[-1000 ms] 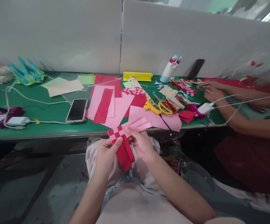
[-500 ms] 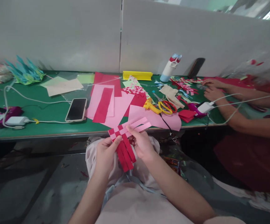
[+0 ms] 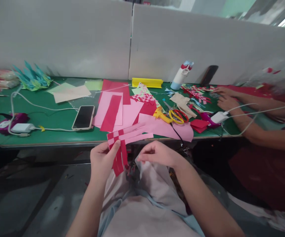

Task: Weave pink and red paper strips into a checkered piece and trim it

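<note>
My left hand (image 3: pixel 104 159) pinches a woven paper piece (image 3: pixel 117 140) between thumb and fingers, held over my lap by the table's front edge. Red and pink strips cross in a checkered patch at its upper left; loose pink strips reach right and loose red ones hang down. To the right of it, apart from the paper, is my right hand (image 3: pixel 157 154), with its fingers bent and the thumb near the index finger. Nothing shows between those fingers, which are slightly apart.
The green table (image 3: pixel 51 115) bears a phone (image 3: pixel 83 117), pink sheets (image 3: pixel 162 126), a yellow glue gun (image 3: pixel 162 115), scissors (image 3: pixel 176 117) and a bottle (image 3: pixel 180 77). Cables and white plugs lie at both sides. Another person's hands (image 3: pixel 227 98) work at the right.
My right hand has let go of the woven paper and moved right and slightly down. My left hand has shifted left with the paper, whose pink strips now spread apart.
</note>
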A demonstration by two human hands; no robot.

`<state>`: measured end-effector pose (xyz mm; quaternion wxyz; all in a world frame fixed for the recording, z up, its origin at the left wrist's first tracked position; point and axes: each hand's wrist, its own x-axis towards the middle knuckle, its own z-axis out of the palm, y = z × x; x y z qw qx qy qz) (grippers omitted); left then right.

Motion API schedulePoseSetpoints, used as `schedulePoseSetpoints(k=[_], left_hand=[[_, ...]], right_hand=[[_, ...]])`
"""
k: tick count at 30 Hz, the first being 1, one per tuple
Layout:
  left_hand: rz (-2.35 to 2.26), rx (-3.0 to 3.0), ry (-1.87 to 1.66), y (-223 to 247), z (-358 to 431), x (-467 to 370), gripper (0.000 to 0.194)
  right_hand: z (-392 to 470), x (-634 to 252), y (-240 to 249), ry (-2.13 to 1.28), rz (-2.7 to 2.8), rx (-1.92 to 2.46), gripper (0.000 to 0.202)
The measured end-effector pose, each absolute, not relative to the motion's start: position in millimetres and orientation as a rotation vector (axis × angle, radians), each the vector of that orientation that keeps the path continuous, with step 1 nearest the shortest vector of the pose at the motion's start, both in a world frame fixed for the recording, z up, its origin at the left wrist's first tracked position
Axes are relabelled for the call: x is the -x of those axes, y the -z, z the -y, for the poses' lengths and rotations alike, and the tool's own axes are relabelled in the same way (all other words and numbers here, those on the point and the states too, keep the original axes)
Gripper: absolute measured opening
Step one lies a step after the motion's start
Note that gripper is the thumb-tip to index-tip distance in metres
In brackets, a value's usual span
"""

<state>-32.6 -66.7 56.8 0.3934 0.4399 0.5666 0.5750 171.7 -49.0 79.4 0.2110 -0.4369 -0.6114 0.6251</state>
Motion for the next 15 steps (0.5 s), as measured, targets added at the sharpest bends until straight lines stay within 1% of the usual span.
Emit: schedulePoseSetpoints(k=[1, 2, 4, 5, 6, 8, 11, 15], left_hand=[[-1.493, -1.202, -1.438, -58, 67, 35, 0.02], [-1.549, -1.304, -1.418, -61, 68, 36, 0.021], [-1.632, -1.563, -1.377, -67, 69, 38, 0.023], [-1.646, -1.721, -1.364, -71, 70, 38, 0.022], [-1.635, -1.898, -1.358, -75, 71, 38, 0.019], [-1.562, -2.282, -1.396, -85, 73, 39, 0.014], [-1.468, -2.748, -1.421, -100, 75, 41, 0.014], [-1.385, -2.982, -1.384, -114, 80, 43, 0.022]], right_hand=[[49, -175, -88, -1.651, 1.798, 1.207, 0.03], [48, -176, -98, -1.495, 1.848, 1.21, 0.029], [48, -173, -116, -1.081, 1.866, 1.14, 0.022], [47, -170, -124, -0.859, 1.92, 1.062, 0.017], [46, -166, -132, -0.634, 1.979, 0.945, 0.016], [44, -158, -143, -0.309, 2.144, 0.756, 0.026], [43, -153, -149, -0.031, 2.264, 0.559, 0.022], [43, -152, -147, 0.087, 2.244, 0.479, 0.014]])
